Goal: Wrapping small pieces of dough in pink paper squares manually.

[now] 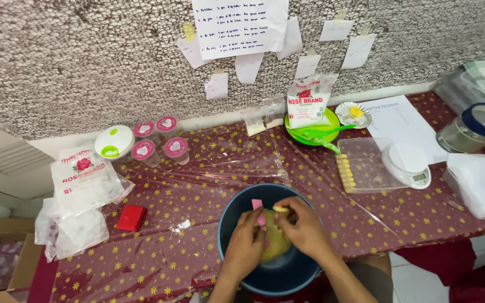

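Two hands are at work inside a dark blue bowl (pixel 242 275) at the near edge of the bench (pixel 197 185). The left hand (pixel 246 242) is closed on a small pink scraper (pixel 258 209), whose blade points to twelve o'clock over a yellowish lump of dough (pixel 275 242) lying in the bottom of the bowl. The right hand (pixel 303 227) is pinched on a small yellow piece of dough (pixel 280 209), held just above the lump at about one o'clock from it.

For a clean portion, the piece is best judged to be cut with the scraper's edge rather than torn, with the lump kept steady against the bowl's floor.

At two o'clock from the bowl, a clear tray (pixel 366 163) carries a row of small yellow sticks (pixel 344 173) along its left edge; a white kitchen scale (pixel 408 164) stands touching its right side. New pieces would sit well if matched to that row in thickness. At twelve o'clock a green plate (pixel 322 128) bears a flour bag (pixel 309 101). At ten o'clock stand four pink-lidded cups (pixel 160 140), and a red block (pixel 131 217) lies at nine o'clock.
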